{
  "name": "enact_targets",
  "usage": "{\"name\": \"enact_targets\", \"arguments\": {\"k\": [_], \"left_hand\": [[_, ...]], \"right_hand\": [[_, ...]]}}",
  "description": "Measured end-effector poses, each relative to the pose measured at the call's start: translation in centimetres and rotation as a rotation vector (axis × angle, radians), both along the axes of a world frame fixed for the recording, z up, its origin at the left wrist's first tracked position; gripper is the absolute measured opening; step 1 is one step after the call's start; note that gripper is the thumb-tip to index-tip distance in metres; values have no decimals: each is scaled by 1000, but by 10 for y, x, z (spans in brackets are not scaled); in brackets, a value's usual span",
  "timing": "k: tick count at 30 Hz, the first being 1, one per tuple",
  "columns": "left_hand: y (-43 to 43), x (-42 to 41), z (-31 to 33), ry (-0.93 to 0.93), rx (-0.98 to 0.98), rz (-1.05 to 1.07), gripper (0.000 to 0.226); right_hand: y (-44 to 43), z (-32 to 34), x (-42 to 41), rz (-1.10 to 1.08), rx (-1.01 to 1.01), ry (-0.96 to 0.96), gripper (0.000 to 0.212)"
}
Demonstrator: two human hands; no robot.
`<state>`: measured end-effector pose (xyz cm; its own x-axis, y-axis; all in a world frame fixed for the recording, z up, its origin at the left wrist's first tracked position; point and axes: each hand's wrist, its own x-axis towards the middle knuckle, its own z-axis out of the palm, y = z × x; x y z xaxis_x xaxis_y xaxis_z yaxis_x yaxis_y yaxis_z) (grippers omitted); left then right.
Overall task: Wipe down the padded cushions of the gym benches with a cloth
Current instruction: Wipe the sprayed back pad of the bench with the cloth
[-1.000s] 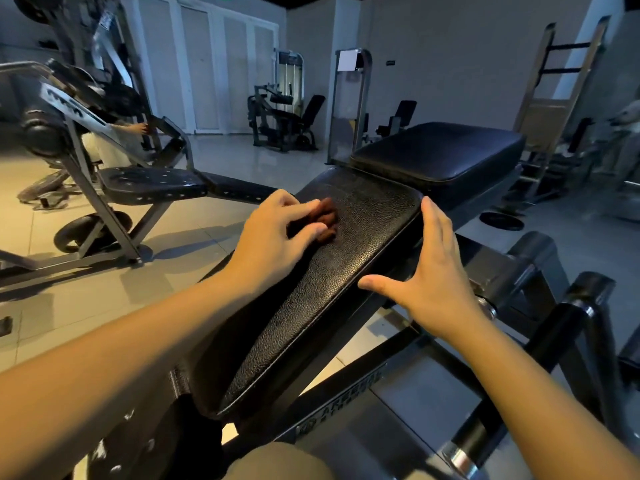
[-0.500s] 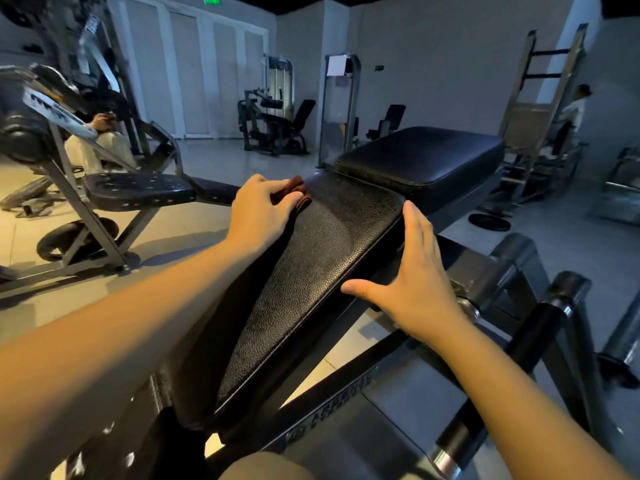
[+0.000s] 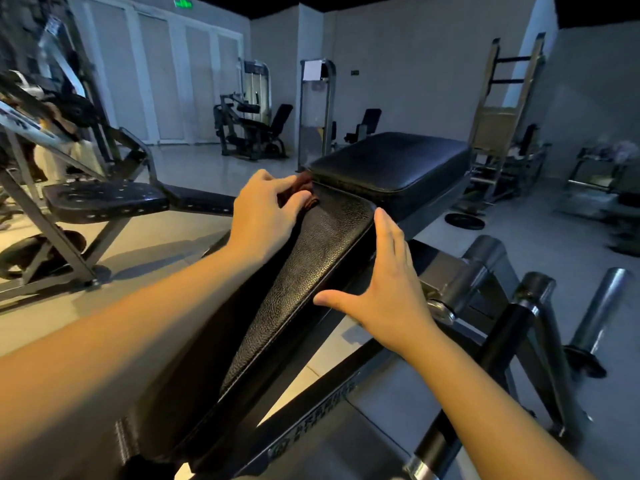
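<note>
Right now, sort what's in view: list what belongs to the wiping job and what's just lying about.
Job: left hand gripping the cloth; right hand against the sloped cushion; flat cushion beyond.
Lying about: perforated seat at left; weight plate; steel peg at right.

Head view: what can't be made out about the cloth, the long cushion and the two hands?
The cloth: mostly under the fingers of the left hand, so its size and folding are hidden.
The long cushion: its near end is covered by the left forearm and shadow.
The right hand: its palm faces away, so contact with the cushion's side is unclear.
The frame label: lettering is blurred and unreadable.
</note>
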<state>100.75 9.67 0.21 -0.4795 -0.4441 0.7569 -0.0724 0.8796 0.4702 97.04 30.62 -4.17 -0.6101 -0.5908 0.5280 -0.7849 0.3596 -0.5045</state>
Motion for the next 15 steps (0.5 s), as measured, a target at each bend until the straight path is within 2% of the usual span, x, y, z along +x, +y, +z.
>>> {"name": "enact_targets", "arguments": {"k": [3,5,7,9,11,13,15], "left_hand": [[42,21,-7,8,-200,-233,37],[34,25,-5,-18,-269,-279,38],[4,10,2,-18,-219,-176,34],[-27,-8,12,-36,-69,-6,35],[-33,-19,16,-32,38,66,37],[-7,-17,14,-6,21,6,35],[27,1,6,19,-105,-150,35]], "right_hand": [[0,-1,-1,-6,-23,-2,137],[0,-2,-1,0,-39,-12,138],[1,-2,-1,12,-46,-30,139],[1,-1,0,18,-40,-48,139],[1,-1,0,22,-36,-50,139],[1,-2,-1,17,-44,-39,139],[0,-4,-3,9,-68,-22,138]]}}
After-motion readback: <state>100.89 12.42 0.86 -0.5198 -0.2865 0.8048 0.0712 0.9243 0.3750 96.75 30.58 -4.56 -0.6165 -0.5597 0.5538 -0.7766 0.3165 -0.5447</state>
